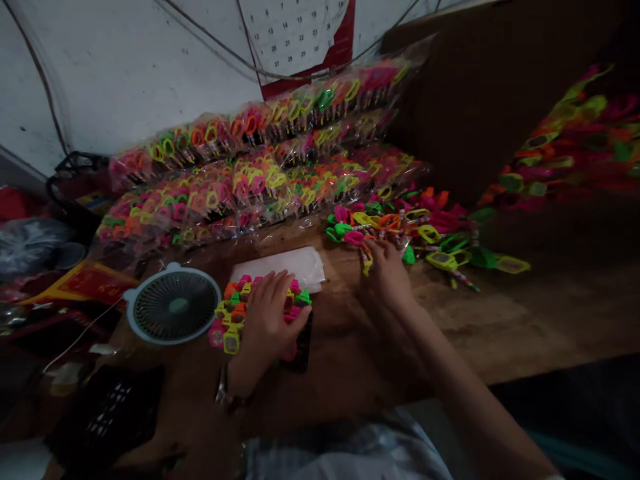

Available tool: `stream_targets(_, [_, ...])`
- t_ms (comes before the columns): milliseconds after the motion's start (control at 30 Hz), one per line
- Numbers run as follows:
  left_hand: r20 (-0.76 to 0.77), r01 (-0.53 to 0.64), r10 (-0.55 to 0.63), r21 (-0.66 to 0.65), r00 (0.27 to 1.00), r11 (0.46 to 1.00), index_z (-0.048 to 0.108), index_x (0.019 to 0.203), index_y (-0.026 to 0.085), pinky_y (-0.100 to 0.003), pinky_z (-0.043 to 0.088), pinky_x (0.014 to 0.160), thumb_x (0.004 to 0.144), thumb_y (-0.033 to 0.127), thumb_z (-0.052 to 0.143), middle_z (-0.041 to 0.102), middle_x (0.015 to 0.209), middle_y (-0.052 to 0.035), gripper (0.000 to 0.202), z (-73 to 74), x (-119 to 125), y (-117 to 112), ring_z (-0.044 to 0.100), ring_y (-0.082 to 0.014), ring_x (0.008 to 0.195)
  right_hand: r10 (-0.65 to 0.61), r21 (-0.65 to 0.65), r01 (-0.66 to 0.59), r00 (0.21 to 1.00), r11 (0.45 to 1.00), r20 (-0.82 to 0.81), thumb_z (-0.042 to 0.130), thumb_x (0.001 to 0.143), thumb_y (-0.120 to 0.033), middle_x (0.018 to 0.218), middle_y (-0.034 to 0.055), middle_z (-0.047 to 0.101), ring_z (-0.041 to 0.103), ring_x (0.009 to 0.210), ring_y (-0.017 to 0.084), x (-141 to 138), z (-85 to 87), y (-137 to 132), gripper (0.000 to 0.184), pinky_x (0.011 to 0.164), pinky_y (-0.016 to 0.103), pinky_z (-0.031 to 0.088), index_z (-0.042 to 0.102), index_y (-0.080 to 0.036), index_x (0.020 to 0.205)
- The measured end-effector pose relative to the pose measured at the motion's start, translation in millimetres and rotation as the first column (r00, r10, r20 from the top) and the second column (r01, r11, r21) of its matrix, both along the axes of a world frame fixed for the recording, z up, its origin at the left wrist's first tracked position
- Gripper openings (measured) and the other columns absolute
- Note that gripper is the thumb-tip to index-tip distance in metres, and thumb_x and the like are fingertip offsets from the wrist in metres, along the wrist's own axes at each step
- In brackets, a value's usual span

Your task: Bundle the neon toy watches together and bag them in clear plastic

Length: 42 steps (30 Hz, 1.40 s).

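My left hand [270, 313] lies flat, fingers spread, on a small stack of neon plastic toys [231, 320] in pink, yellow, orange and green on the wooden table [500, 320]. My right hand [387, 270] reaches forward into a loose heap of the same bright toys [415, 230]; its fingertips are curled around a few sticks there. A flat clear plastic bag [300, 263] lies just behind the left hand.
Rows of bagged neon toys [250, 173] are stacked against the white wall. A small round fan [173, 303] lies left of the stack. More toys pile up at the right [575, 147]. A calendar [300, 37] hangs above. Clutter fills the left edge.
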<state>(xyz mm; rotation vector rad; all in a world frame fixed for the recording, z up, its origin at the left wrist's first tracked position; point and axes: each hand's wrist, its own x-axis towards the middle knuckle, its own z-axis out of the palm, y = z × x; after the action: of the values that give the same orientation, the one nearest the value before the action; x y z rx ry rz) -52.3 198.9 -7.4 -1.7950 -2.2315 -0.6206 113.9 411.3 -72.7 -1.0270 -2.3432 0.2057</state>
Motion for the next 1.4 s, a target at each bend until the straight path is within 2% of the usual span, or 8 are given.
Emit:
stream_targets(133, [0.060,0.034,-0.018,-0.269,0.998,0.962,0.055,0.118,0.019,-0.050,0.034,0.102,0.071,0.046,0.069,0.060,0.120,-0.0107,0.056,3.4,-12.1,25.4,0.049,-0.0322,0.117,0.189,-0.078,-0.173,0.933,0.982,0.307,0.045,0.070,0.002,0.123,0.0180,0.055,0.057,0.104,0.029,12.4,-4.1,30.0,0.064,0.086,0.040,0.046,0.053,-0.018,0.130])
stream_targets(333, [0.098,0.069,-0.044,-0.264,0.994,0.962,0.063,0.095,0.023,-0.046,0.037,0.098,0.070,0.038,0.069,0.066,0.098,-0.0038,0.030,-0.5,-13.0,25.2,0.058,-0.0246,0.098,0.361,-0.188,-0.309,0.790,0.932,0.495,0.050,0.073,0.002,0.137,0.0189,0.045,0.064,0.093,0.024,5.4,-3.2,30.1,0.058,0.078,0.032,0.049,0.057,-0.021,0.126])
stream_targets(567, [0.104,0.051,-0.036,-0.147,0.994,0.988,0.057,0.113,0.021,-0.052,0.029,0.106,0.084,0.037,0.057,0.063,0.117,-0.0081,0.033,2.3,-16.3,12.9,0.051,-0.0259,0.119,0.541,-0.226,-0.502,0.823,0.835,0.174,0.052,0.075,-0.003,0.113,0.0148,0.059,0.056,0.108,0.026,7.7,6.7,8.1,0.032,0.089,0.038,0.046,0.067,-0.016,0.100])
stream_targets(733, [0.069,-0.024,0.020,0.066,0.997,0.998,0.057,0.113,0.022,-0.045,0.038,0.101,0.091,0.032,0.047,0.065,0.113,-0.0063,0.027,9.1,-15.5,-16.0,0.055,-0.0221,0.112,0.329,-0.556,-0.627,0.771,0.546,-0.546,0.053,0.080,-0.023,0.097,0.0050,0.064,0.062,0.087,0.019,18.4,-3.2,-69.2,0.028,0.078,0.032,0.051,0.053,-0.019,0.108])
stream_targets(867, [-0.009,0.059,-0.059,0.027,0.998,0.998,0.056,0.114,0.024,-0.048,0.033,0.106,0.089,0.029,0.051,0.064,0.116,-0.0032,0.026,0.6,1.5,-42.7,0.051,-0.0223,0.117,0.035,-0.649,-0.697,0.689,0.304,-0.724,0.069,0.067,-0.025,0.091,0.0014,0.063,0.062,0.081,0.017,1.4,-19.3,-132.9,0.037,0.072,0.028,0.051,0.049,-0.022,0.099])
stream_targets(1000, [-0.031,0.052,-0.052,-0.002,0.998,0.999,0.053,0.119,0.024,-0.050,0.031,0.108,0.086,0.028,0.055,0.060,0.124,-0.0034,0.033,-12.2,10.8,-52.8,0.049,-0.0236,0.120,0.087,-0.628,-0.677,0.704,0.384,-0.705,0.065,0.071,-0.019,0.084,0.0003,0.060,0.059,0.075,0.015,-20.8,-28.4,-165.6,0.023,0.068,0.026,0.050,0.053,-0.020,0.089])
stream_targets(1200, [-0.048,0.058,-0.055,0.062,0.997,0.996,0.053,0.118,0.022,-0.050,0.030,0.108,0.083,0.019,0.053,0.065,0.116,-0.0024,0.035,-19.7,10.6,-50.4,0.051,-0.0234,0.118,0.480,-0.359,-0.582,0.810,0.729,-0.337,0.050,0.077,-0.002,0.105,0.0118,0.061,0.057,0.099,0.021,-20.6,-34.8,-169.7,0.031,0.087,0.039,0.050,0.058,-0.016,0.104])
stream_targets(1400, [-0.060,0.057,-0.051,0.100,0.997,0.993,0.054,0.117,0.021,-0.050,0.028,0.109,0.082,0.016,0.050,0.066,0.115,-0.0036,0.036,-24.1,13.0,-51.4,0.053,-0.0229,0.116,0.351,-0.441,-0.484,0.868,0.756,-0.352,0.050,0.081,-0.012,0.103,0.0110,0.065,0.062,0.091,0.022,5.2,-24.9,-145.7,0.026,0.081,0.037,0.052,0.062,-0.019,0.103])
